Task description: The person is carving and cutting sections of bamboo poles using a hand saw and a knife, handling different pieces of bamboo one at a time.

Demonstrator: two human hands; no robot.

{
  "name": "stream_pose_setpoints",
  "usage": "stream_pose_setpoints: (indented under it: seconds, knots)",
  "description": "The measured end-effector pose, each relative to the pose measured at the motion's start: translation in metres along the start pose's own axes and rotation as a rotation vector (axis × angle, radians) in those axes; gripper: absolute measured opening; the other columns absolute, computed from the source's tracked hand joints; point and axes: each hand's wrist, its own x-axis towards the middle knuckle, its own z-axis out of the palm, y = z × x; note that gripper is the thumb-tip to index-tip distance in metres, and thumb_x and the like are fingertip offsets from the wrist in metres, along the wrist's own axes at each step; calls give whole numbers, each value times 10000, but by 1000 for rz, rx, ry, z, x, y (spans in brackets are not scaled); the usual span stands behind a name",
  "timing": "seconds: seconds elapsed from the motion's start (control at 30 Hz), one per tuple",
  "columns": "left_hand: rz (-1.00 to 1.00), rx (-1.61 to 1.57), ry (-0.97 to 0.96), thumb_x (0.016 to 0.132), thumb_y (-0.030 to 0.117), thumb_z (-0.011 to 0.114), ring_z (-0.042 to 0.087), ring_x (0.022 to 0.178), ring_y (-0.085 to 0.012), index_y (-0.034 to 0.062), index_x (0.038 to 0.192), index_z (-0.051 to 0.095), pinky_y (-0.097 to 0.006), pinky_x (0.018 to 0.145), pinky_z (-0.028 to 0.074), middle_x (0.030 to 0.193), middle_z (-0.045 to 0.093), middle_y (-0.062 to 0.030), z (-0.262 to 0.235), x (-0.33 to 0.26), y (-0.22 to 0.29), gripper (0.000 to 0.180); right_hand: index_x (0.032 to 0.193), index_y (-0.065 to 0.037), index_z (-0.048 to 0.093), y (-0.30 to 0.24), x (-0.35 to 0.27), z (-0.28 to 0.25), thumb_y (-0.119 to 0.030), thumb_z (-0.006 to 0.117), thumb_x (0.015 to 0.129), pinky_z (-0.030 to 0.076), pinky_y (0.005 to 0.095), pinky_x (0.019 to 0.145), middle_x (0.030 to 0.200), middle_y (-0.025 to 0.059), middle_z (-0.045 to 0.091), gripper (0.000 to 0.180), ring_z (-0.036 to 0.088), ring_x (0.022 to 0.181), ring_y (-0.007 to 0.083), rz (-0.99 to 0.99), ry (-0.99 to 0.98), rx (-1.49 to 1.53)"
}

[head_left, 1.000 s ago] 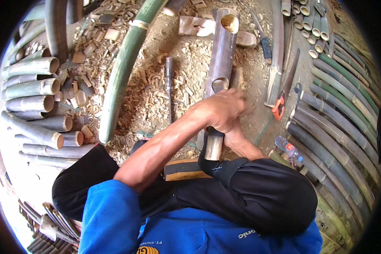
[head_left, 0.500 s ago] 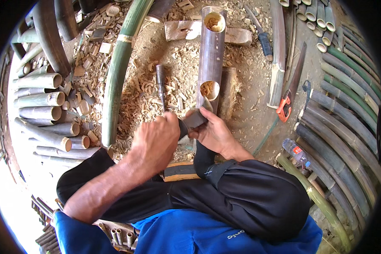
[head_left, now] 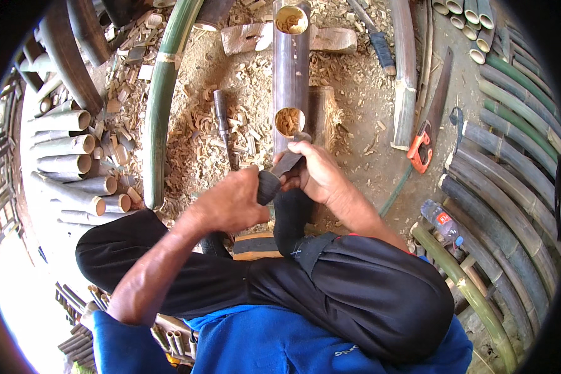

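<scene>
Dark metal showed on the tool [head_left: 287, 163] clasped in your right hand [head_left: 321, 177]; your left hand [head_left: 227, 199] curled beside its handle [head_left: 268, 187], any hold unclear. You seemed to be adjusting it, just short of the near hole [head_left: 289, 122] in the bamboo tube [head_left: 291, 75]; next probably called for firm alignment.

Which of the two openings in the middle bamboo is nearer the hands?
The lower opening, just beyond the right hand; the upper opening is near the picture's top.

Grey-brown flr [head_left: 369, 107] beyond the fingers [head_left: 299, 148] (lots of wood chips [head_left: 193, 118]), w/ bright white light [head_left: 19, 293] far L of them.
</scene>
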Motion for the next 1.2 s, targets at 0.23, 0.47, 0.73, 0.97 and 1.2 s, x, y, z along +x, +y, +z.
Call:
stream_pose_setpoints:
  seconds: [0.23,0.47,0.73,0.97,1.2]
  knots:
    - [-63,-545,382,807,209,696,688,958,-548,-169,1130,439,-541,876,570,970,658,-415,115,36,60,560,869,-39,698,-38,13,-30,-339,571,973,509,326,585,771,82,707,342,667,647,178,-8,169,-584]
    - [111,-625,392,804,298,791,707,891,-450,-65,1134,527,-523,812,542,920,687,-309,130,-2,1,557,961,-29,674,-10,-44,11,-343,625,970,446,286,463,827,74,689,318,617,650,152,-63,244,-782]
    - [-240,-54,683,711,267,786,742,784,-390,-5,896,745,-482,764,595,805,733,-234,22,-22,-29,331,973,-21,614,-4,31,52,-271,656,991,564,382,490,828,103,666,254,661,588,229,-128,-17,-294]
    - [-61,543,750,811,155,701,748,760,-363,-1,840,727,-464,737,588,766,721,-214,-45,-27,49,161,1074,-41,638,-4,29,43,-208,600,1017,594,418,636,917,106,688,181,682,717,255,-297,-145,304]
    - [134,1206,683,836,79,671,726,677,-239,31,808,701,-383,568,551,698,677,-104,-10,-13,104,63,1168,-51,627,6,13,39,-282,527,1062,555,516,908,1056,100,700,274,675,1005,214,-289,-235,596]
